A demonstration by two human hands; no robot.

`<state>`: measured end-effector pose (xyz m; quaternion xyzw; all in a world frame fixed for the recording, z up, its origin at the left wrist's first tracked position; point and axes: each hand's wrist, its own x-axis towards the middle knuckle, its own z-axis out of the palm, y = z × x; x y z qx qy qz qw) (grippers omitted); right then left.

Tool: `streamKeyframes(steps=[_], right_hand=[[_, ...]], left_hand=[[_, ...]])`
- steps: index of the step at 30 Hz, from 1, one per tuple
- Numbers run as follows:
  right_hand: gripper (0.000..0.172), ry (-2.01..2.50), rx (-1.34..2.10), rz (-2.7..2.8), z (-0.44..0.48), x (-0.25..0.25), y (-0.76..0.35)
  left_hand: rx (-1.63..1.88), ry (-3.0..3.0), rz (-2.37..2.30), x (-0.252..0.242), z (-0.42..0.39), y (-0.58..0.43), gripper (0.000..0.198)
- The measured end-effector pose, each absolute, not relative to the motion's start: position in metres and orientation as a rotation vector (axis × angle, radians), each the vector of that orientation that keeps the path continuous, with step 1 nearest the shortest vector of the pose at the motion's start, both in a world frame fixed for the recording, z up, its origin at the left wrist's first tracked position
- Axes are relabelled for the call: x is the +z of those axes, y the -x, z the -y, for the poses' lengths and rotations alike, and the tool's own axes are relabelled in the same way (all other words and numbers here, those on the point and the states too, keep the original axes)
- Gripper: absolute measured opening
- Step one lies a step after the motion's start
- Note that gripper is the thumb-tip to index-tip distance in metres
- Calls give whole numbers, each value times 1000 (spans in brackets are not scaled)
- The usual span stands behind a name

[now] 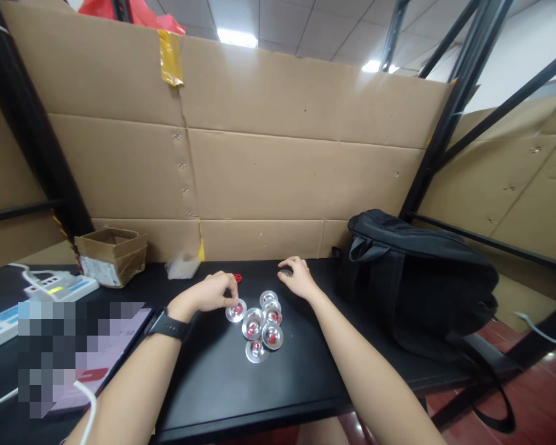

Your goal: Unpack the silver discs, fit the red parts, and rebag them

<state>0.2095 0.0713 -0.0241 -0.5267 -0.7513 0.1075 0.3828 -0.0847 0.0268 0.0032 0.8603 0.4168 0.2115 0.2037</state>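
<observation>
Several small shiny metal dishes (252, 324) with red pieces in them lie clustered, some overlapping, on the black table (213, 389). A separate metal dish (229, 317) lies left of the cluster. My left hand (215, 292), with a dark watch on its wrist, reaches over this dish, fingertips pinched at the red piece (238, 309) inside it. Just behind that hand is a small pile of red pieces (238, 279). My right hand (299, 279) rests farther back on the right, thumb and fingers curved apart over small metallic bits (286, 272), too small to name.
At the left are a power strip (81, 286), an open cardboard box (113, 250), a clear plastic bag (183, 267) and a partly blurred flat item (115, 346). A black backpack (421, 278) stands right. A cardboard wall (259, 173) closes the back.
</observation>
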Motion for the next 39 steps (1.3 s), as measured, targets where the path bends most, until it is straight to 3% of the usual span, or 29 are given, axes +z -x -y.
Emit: streamKeyframes(steps=[3,9,14,19,23,31,39], right_hand=[[22,1035,497,2012,-58,-15,-198],[61,662,1255,1880,-32,-6,-178],[65,591,1426,1758,-26,-6,-172],[68,662,1280,1706,-32,-10,-171],[68,720,1089,1690,-39,-14,-171],[57,799,755,1876,-39,-17,-170],[48,938,418,1953,-36,-13,-170]], left_hand=[[747,-2470,-1192,12,-27,83,18],[1056,-2410,-1083,14,-26,66,21],[1140,-2372,-1049,7,-25,55,17],[1392,-2201,-1252,-1,-29,43,22],[1225,-2143,-1222,-10,-34,35,30],[1188,-2157,-1195,-23,-38,29,17],[1078,-2281,-1636,-17,-34,34,21]])
